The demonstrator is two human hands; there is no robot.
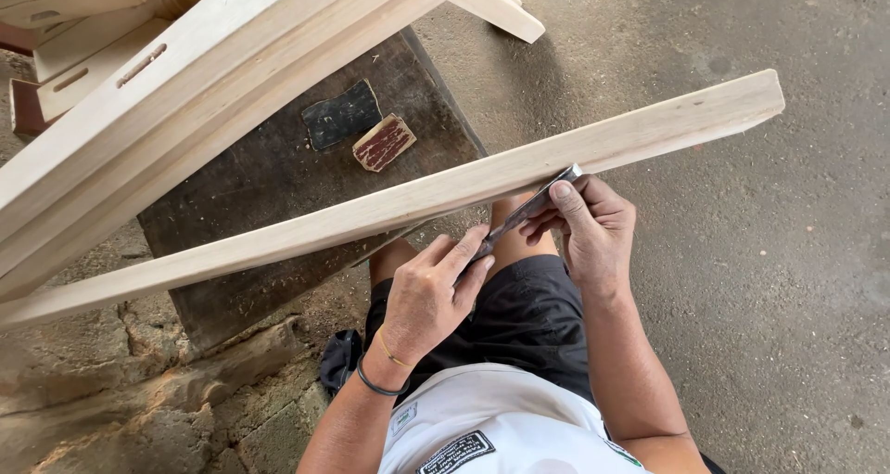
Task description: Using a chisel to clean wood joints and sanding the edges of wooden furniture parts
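Pale wooden slat [417, 196] runs diagonally from lower left to upper right. Both hands grip a thin metal scraper blade [528, 210] against its lower edge, centre frame: left hand [431, 293] closed on the lower end, right hand [589, 224] pinching the upper end. Two sandpaper pieces [357, 126] lie on the dark bench [260, 196] above.

Black-white patch [456, 452] on white shirt [505, 418]
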